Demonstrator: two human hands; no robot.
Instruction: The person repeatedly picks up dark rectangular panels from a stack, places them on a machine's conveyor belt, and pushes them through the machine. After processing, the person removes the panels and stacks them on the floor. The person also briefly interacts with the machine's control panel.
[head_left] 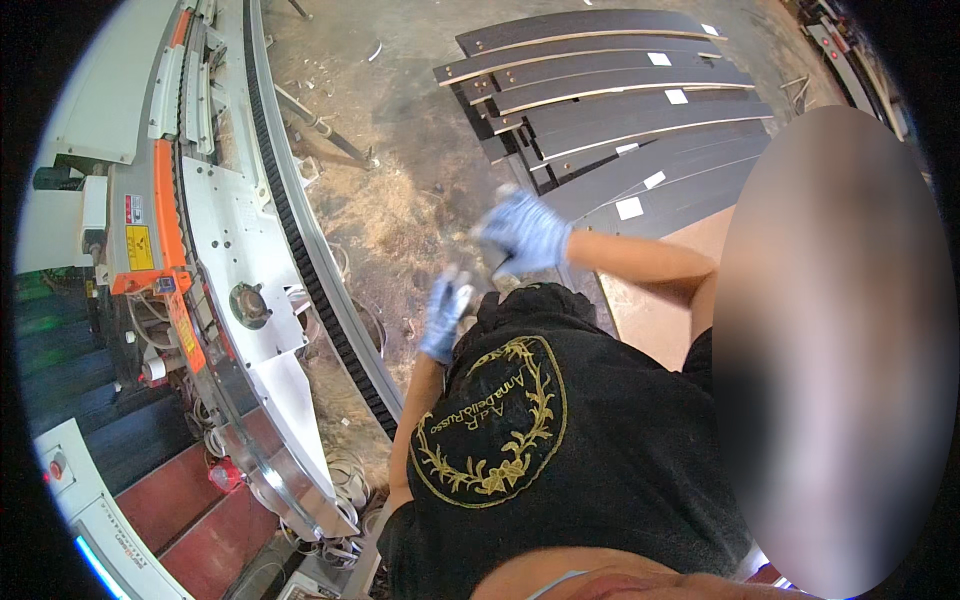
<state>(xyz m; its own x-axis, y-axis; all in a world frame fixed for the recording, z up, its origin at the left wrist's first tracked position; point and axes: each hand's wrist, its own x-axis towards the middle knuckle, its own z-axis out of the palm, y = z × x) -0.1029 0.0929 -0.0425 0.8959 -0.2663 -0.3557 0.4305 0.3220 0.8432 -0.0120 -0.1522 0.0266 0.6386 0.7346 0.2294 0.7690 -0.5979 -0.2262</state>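
Both my hands wear blue-and-white work gloves and are held in front of my black shirt (500,420). My left hand (443,315) is raised beside the shirt's edge, its fingers loosely bent and apart, with nothing visible in them. Farther forward and to the right is my right hand (525,232), its bent fingers smeared by motion. A small dark shape shows just below it, and I cannot tell whether the hand holds it. Nearest to that hand lie long dark boards (620,100) with pale edges, spread in an overlapping stack, several with white labels (629,208).
At my left runs a long white machine (225,220) with orange parts (165,200) and a black ribbed track (290,215). Sawdust and scraps lie on the concrete floor (390,120). A brown panel (645,310) is beside my right arm. A blurred patch hides the right side.
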